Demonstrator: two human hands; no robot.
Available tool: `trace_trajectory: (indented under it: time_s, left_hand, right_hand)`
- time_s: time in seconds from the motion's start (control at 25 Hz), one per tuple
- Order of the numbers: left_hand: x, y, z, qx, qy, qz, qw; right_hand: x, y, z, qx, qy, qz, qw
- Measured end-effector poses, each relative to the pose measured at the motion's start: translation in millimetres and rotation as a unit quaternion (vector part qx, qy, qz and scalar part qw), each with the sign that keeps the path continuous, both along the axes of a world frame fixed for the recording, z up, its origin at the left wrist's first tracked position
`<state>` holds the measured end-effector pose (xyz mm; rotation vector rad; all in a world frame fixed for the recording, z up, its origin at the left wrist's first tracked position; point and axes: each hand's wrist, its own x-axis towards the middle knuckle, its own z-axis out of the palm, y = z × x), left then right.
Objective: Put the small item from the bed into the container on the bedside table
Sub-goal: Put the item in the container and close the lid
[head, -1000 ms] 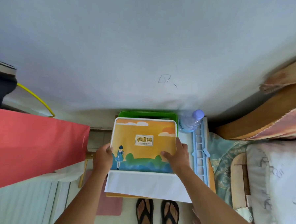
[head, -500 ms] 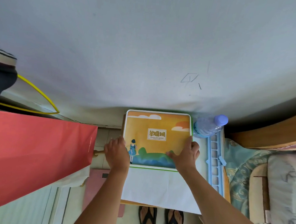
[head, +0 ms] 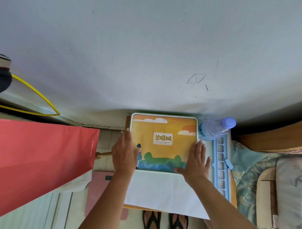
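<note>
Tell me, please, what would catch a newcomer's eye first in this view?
Most striking is the orange illustrated box lid in the centre against the wall, with the left hand and right hand flat on its two sides. A big red paper bag fills the left, and a clear bottle with a purple cap stands right of the lid.

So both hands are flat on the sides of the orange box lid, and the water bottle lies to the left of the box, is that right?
Not quite. The head view shows the water bottle lying to the right of the box, by its far right corner. The rest stands: the left hand and the right hand rest flat on the sides of the orange box lid.
</note>
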<state>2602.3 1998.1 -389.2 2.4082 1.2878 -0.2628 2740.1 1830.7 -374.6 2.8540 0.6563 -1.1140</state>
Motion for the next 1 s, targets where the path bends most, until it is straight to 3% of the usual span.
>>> trace_trajectory:
  time_s: [0.12,0.28,0.52,0.8,1.0]
  left_hand:
    - [4,14,7,-0.1,0.058,-0.219,0.969]
    - [4,36,6,-0.061,0.197,-0.328,0.922]
    - [9,34,6,-0.03,0.241,-0.361,0.9]
    - [17,27,15,-0.006,0.256,-0.346,0.903]
    - [36,55,18,0.019,0.178,-0.316,0.932]
  right_hand:
    - [17,-10,5,-0.042,0.032,0.107,0.993]
    - [37,-12,8,-0.076,0.012,0.175,0.982]
    - [43,-9,4,-0.126,-0.004,0.242,0.962]
    - [34,12,19,-0.173,-0.007,0.237,0.956]
    - [44,47,18,-0.083,-0.011,0.204,0.975]
